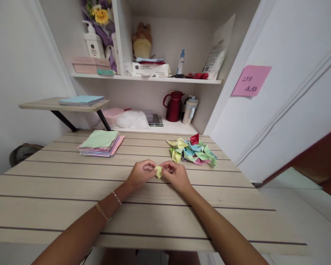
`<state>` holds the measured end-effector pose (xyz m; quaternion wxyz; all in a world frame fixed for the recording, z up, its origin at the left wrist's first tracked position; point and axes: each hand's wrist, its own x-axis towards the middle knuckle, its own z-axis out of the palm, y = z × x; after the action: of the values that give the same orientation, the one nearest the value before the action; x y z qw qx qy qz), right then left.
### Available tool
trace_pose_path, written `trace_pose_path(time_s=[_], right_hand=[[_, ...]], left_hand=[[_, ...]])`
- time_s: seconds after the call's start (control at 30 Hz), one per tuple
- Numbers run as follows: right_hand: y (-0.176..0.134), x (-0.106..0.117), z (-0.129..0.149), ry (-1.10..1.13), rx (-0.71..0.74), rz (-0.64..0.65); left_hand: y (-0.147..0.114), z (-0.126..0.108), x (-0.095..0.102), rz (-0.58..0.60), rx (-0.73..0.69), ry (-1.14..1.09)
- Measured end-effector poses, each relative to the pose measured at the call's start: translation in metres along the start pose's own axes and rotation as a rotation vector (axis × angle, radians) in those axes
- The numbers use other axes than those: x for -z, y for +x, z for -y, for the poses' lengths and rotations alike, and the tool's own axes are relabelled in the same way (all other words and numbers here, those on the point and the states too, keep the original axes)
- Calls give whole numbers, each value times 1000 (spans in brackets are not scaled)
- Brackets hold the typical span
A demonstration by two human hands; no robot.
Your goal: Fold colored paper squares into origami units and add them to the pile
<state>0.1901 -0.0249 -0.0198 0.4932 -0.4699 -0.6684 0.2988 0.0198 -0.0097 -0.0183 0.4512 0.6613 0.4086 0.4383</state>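
Between both hands is a small piece of folded yellow paper (158,172), held just above the middle of the table. My left hand (142,173) pinches its left side with thumb and fingers. On the other side, my right hand (178,176) grips the paper's right edge the same way. Parts of the folds are hidden by the fingertips. Beyond my right hand lies a heap of folded paper boats (194,151) in yellow, blue, green, pink and red. A stack of coloured paper sheets (100,142), green on top, rests farther back to the left.
The slatted wooden table (71,187) meets a white shelf unit (154,78) at the back. A small raised shelf (41,104) at the left carries blue paper (81,100). A red jug (174,106) and a pale bottle (190,110) stand in the lower compartment.
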Motion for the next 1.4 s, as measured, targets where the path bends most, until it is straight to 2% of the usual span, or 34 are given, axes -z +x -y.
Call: trace_pose_path(time_s=[0.17, 0.43, 0.57, 0.83, 1.13, 1.4], right_hand=[[1, 1, 0, 18, -11, -30], [1, 1, 1, 58, 19, -14], [0, 1, -1, 11, 100, -19], [0, 3, -2, -66, 263, -14], [-3, 3, 5, -250, 326, -21], [-2, 3, 6, -345, 369, -71]], left_hand=[[4, 2, 2, -55, -27, -43], [4, 3, 0, -77, -33, -92], [2, 3, -1, -76, -79, -47], [-3, 2, -2, 4, -258, 77], [-5, -4, -4, -33, -242, 182], [-5, -1, -6, -103, -171, 76]])
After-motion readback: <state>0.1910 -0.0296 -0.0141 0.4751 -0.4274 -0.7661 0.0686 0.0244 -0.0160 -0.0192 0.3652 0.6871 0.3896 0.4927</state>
